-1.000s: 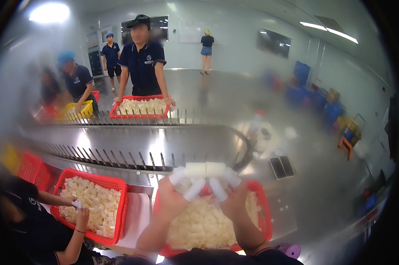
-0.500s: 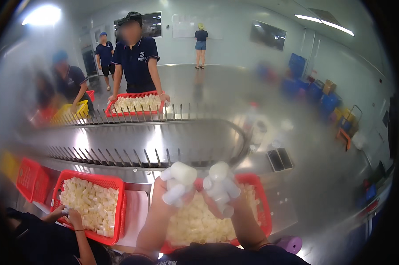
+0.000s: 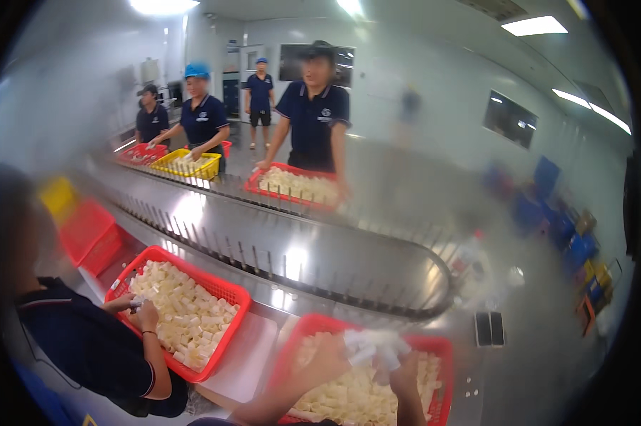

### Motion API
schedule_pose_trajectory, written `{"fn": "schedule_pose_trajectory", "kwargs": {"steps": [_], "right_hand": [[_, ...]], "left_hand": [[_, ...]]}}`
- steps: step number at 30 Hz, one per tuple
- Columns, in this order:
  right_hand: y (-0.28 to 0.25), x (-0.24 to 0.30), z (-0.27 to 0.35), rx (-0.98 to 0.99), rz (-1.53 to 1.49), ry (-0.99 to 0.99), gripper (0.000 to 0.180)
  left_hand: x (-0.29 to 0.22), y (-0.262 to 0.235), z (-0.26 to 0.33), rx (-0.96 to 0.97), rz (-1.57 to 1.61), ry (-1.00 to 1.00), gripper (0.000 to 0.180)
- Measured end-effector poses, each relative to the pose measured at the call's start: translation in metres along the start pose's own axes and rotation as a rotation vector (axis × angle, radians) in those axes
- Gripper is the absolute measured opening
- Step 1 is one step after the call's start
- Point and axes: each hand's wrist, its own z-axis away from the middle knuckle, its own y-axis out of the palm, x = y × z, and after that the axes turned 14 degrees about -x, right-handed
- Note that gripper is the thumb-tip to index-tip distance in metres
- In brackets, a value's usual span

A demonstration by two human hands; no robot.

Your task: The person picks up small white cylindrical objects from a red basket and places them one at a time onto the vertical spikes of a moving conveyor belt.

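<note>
Over the red basket [image 3: 446, 358] before me, I hold a cluster of white cylindrical plastic pieces [image 3: 374, 348]. My left hand [image 3: 331, 357] is closed around some of them, and my right hand [image 3: 404, 375] closes on others at the cluster's right side. The two handfuls are close together, and motion blur hides where one ends. Beneath my hands, many short cream-coloured tubes [image 3: 338, 399] fill the basket.
Beyond the basket runs a metal conveyor [image 3: 349, 255] lined with upright pins. Two phones [image 3: 489, 329] lie at the right. A co-worker [image 3: 86, 341] sits at my left with another red basket [image 3: 241, 302]. Across the line, people stand at red and yellow baskets [image 3: 210, 169].
The view has swung left, so the scene shifts rightward. My hands, earlier apart with a handful of white pieces each, are now closer together over the basket.
</note>
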Motion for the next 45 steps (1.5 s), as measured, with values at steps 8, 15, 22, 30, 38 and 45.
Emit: {"fn": "schedule_pose_trajectory", "kwargs": {"steps": [8, 15, 22, 30, 38, 45], "right_hand": [[-0.046, -0.154, 0.041, 0.005, -0.372, 1.052, 0.02], [-0.044, -0.185, 0.05, 0.119, -0.02, 0.689, 0.021], [-0.041, -0.184, 0.045, 0.17, 0.071, 0.568, 0.021], [-0.04, -0.191, 0.048, 0.209, 0.126, 0.538, 0.022], [-0.063, -0.225, 0.047, 0.348, 0.223, 0.409, 0.023], [-0.054, -0.229, 0.042, 0.3, 0.123, 0.811, 0.027]], "left_hand": [[0.139, 0.036, 0.104, 0.385, 0.118, -0.681, 0.033], [0.247, 0.045, 0.164, 0.07, 0.582, -0.932, 0.027], [0.267, 0.048, 0.165, -0.114, 0.852, -0.912, 0.024], [0.284, 0.057, 0.165, -0.084, 0.603, -0.944, 0.027], [0.276, 0.05, 0.162, -0.021, 0.625, -0.802, 0.023], [0.193, 0.038, 0.141, 0.306, 0.172, -0.903, 0.03]]}}
